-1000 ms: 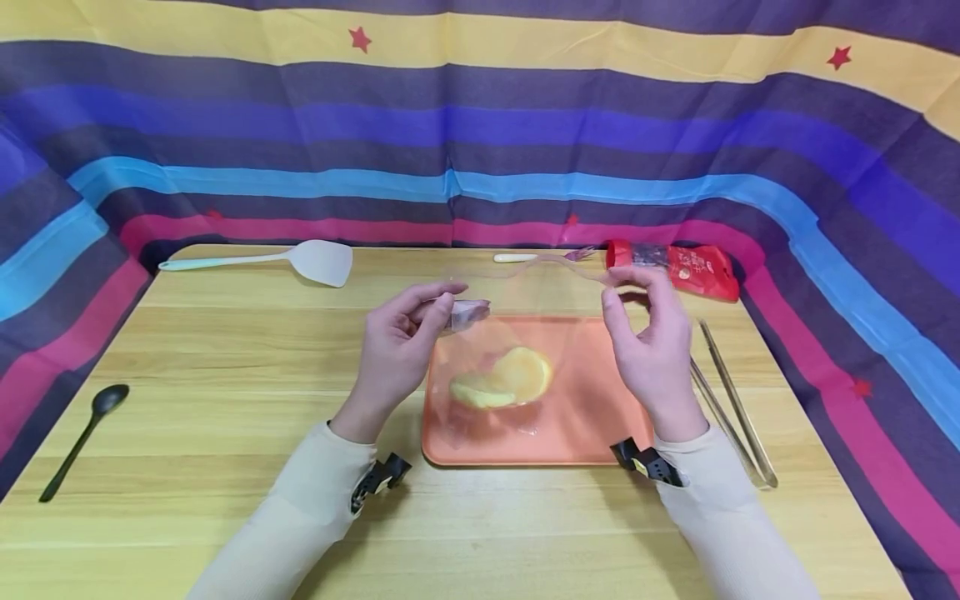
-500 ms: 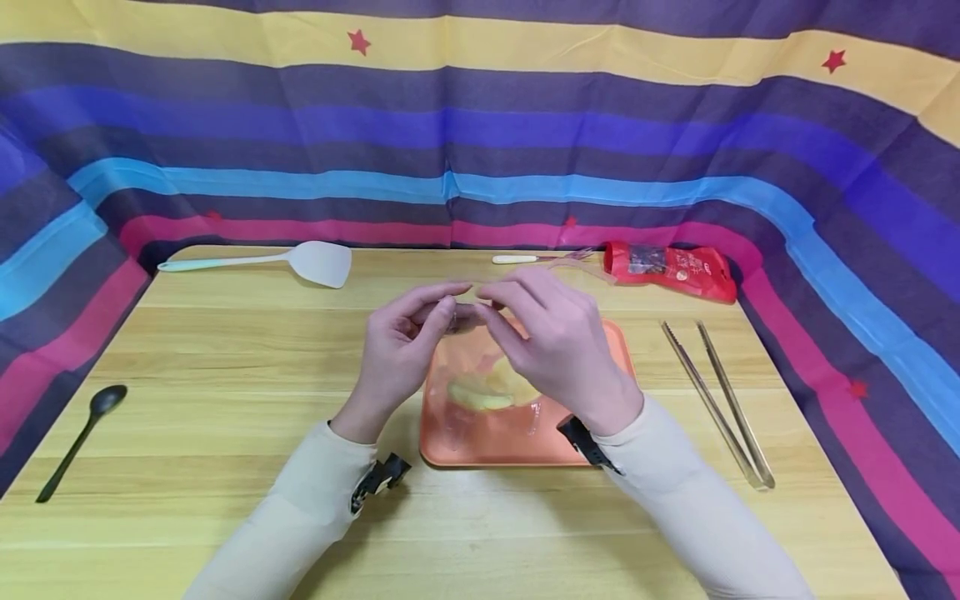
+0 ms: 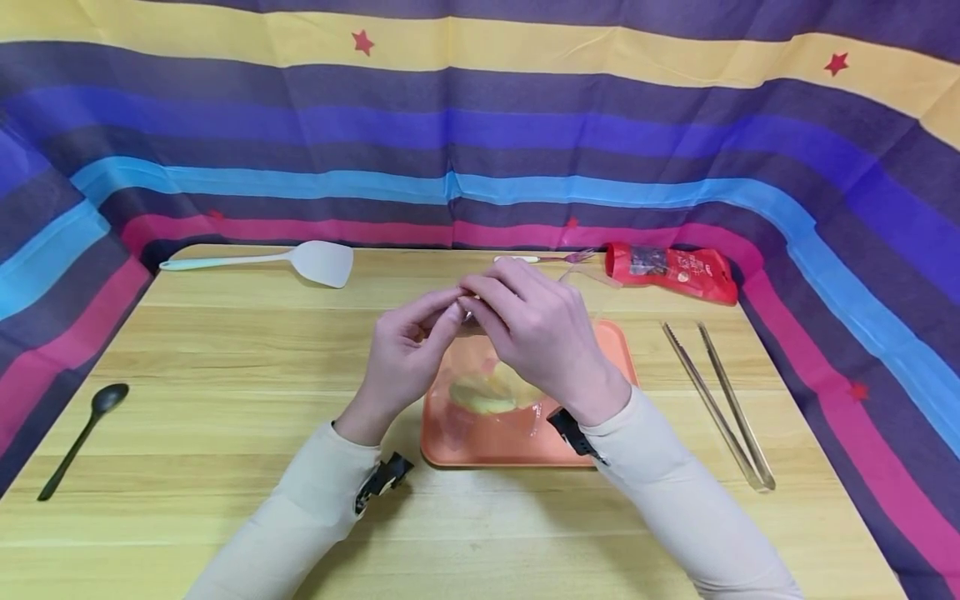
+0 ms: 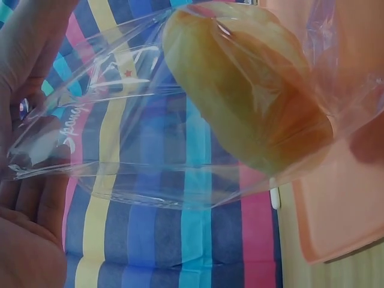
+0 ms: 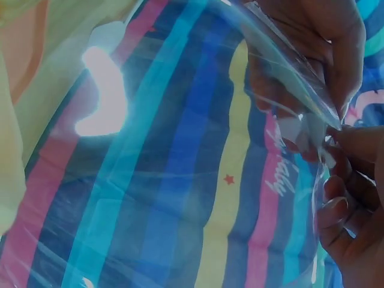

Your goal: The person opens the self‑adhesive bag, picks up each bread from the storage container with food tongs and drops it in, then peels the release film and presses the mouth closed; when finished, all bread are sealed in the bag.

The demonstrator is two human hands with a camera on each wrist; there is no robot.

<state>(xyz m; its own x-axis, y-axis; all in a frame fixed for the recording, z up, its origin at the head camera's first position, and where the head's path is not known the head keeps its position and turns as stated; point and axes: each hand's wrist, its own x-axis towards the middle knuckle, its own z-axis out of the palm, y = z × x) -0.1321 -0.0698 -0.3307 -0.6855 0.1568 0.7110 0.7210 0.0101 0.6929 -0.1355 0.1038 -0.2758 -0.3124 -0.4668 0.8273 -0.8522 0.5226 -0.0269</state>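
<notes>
Fingers (image 3: 495, 292) closer, table (image 3: 300, 358) beneath, cloth (image 3: 300, 125) behind

We see the table (image 3: 262, 417) across the lower frame, with a cloth (image 3: 450, 125) behind it. At centre we have the tray (image 3: 495, 452) on the table, the bun (image 3: 483, 393) in its bag (image 4: 138, 132) over it. The spatula (image 3: 321, 263) lies upper left, the spoon (image 3: 109, 399) far left. Behind the tray, the fork (image 3: 553, 258) lies left of the packet (image 3: 675, 272); the tongs (image 3: 763, 478) lie right.
</notes>
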